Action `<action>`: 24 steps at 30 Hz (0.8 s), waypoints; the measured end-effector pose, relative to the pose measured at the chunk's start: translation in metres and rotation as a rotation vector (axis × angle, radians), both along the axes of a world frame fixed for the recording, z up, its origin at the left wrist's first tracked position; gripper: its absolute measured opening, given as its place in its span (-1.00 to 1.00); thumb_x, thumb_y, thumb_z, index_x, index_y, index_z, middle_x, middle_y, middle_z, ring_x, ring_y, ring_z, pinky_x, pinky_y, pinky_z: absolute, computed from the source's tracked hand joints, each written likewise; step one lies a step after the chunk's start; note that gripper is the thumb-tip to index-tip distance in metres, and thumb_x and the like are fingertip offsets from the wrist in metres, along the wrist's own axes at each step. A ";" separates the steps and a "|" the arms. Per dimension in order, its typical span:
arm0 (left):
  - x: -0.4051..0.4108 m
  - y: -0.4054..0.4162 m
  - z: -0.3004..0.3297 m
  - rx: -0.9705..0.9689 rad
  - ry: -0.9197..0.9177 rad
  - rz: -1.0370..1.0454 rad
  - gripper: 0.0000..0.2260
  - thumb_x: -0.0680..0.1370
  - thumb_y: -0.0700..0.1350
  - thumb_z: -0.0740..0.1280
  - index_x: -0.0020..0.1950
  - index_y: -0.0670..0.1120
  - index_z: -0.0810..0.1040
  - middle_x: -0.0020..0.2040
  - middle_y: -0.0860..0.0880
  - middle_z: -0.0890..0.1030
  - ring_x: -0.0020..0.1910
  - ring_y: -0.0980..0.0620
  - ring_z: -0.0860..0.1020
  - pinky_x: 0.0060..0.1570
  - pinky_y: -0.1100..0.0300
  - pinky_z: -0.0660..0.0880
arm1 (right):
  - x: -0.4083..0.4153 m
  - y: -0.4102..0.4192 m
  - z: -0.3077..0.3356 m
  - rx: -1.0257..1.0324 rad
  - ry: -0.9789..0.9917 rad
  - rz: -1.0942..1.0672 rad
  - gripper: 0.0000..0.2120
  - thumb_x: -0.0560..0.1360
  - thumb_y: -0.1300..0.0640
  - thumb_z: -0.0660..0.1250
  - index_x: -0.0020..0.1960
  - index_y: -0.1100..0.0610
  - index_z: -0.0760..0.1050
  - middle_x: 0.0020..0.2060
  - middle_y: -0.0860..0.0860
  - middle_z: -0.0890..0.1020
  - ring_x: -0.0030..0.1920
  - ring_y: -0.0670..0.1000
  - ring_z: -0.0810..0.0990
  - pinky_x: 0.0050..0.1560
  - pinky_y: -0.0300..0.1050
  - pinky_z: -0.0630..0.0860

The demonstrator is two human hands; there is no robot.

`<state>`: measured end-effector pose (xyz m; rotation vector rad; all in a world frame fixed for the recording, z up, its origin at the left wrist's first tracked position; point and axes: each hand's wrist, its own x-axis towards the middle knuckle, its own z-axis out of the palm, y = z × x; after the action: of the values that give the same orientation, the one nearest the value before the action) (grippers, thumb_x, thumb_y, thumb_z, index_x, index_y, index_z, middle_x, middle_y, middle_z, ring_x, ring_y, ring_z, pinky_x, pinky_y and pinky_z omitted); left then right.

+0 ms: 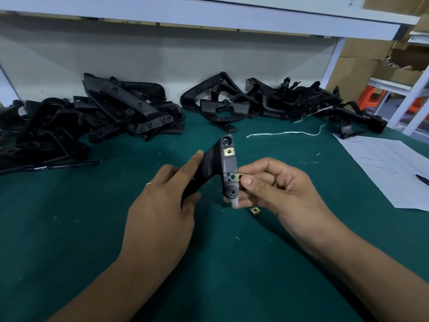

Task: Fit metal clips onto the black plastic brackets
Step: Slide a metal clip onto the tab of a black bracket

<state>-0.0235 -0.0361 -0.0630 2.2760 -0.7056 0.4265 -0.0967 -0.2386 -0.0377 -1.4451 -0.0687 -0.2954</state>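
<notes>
Head view: left hand (pixel 162 201) grips the black plastic bracket (pixel 222 168) by its rear arm, index finger extended along the upper edge, holding it above the green mat (pixel 69 228). Right hand (pixel 274 189) pinches a metal clip (pixel 239 177) between thumb and forefinger against the bracket's right edge, at mid-height. A fitted clip (pixel 229 151) sits higher on the bracket, beyond both hands. A loose clip (pixel 255 210) lies on the mat just below the right hand. Bracket piles (pixel 92 112) lie well beyond the hands.
</notes>
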 end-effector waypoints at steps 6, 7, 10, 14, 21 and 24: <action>0.000 0.001 0.000 0.010 -0.020 -0.043 -0.29 0.57 -0.14 0.42 0.58 0.35 0.21 0.00 0.23 0.43 -0.16 0.09 0.48 -0.24 0.04 0.55 | -0.002 -0.002 0.000 -0.009 0.005 0.034 -0.83 0.55 0.24 0.38 0.08 0.31 0.62 -0.04 0.38 0.70 -0.07 0.27 0.74 -0.02 0.02 0.67; 0.000 0.001 0.000 0.001 -0.020 -0.051 -0.29 0.57 -0.14 0.42 0.58 0.35 0.22 0.00 0.22 0.43 -0.15 0.08 0.48 -0.22 0.03 0.55 | -0.003 -0.004 0.001 -0.005 0.007 0.070 -0.85 0.58 0.24 0.37 0.10 0.30 0.62 -0.01 0.37 0.71 -0.04 0.26 0.74 -0.01 0.02 0.67; 0.003 0.001 -0.002 -0.088 0.028 -0.122 -0.29 0.55 -0.17 0.45 0.55 0.37 0.27 0.00 0.20 0.48 -0.10 0.09 0.52 -0.14 0.05 0.55 | -0.004 -0.010 0.005 0.047 0.005 0.209 -0.83 0.60 0.24 0.33 0.13 0.26 0.64 0.07 0.40 0.68 0.00 0.26 0.74 0.02 0.05 0.67; 0.003 0.002 -0.001 -0.166 0.074 -0.238 -0.30 0.54 -0.20 0.47 0.55 0.33 0.32 -0.01 0.18 0.50 -0.06 0.07 0.54 -0.09 0.17 0.52 | -0.005 -0.012 0.006 0.096 0.037 0.287 -0.87 0.59 0.22 0.40 0.10 0.23 0.65 0.06 0.35 0.70 -0.06 0.18 0.77 0.01 0.02 0.66; 0.001 0.003 -0.001 -0.124 0.031 -0.222 -0.31 0.56 -0.19 0.45 0.56 0.31 0.30 0.01 0.20 0.49 -0.06 0.07 0.52 -0.10 0.13 0.52 | -0.005 -0.012 0.005 0.161 0.081 0.284 -0.88 0.51 0.19 0.46 0.02 0.20 0.67 0.00 0.29 0.73 -0.08 0.15 0.78 0.03 0.06 0.67; -0.002 0.002 0.001 -0.060 -0.016 -0.192 -0.30 0.55 -0.17 0.44 0.56 0.34 0.29 -0.01 0.21 0.46 -0.09 0.08 0.51 -0.14 0.14 0.53 | -0.004 -0.011 0.002 0.152 0.089 0.296 -0.83 0.50 0.19 0.48 0.04 0.25 0.62 0.03 0.35 0.71 -0.06 0.18 0.77 0.04 0.05 0.66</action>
<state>-0.0259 -0.0340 -0.0623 2.1271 -0.8982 0.3696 -0.1007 -0.2497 -0.0361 -1.2750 -0.1815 0.0065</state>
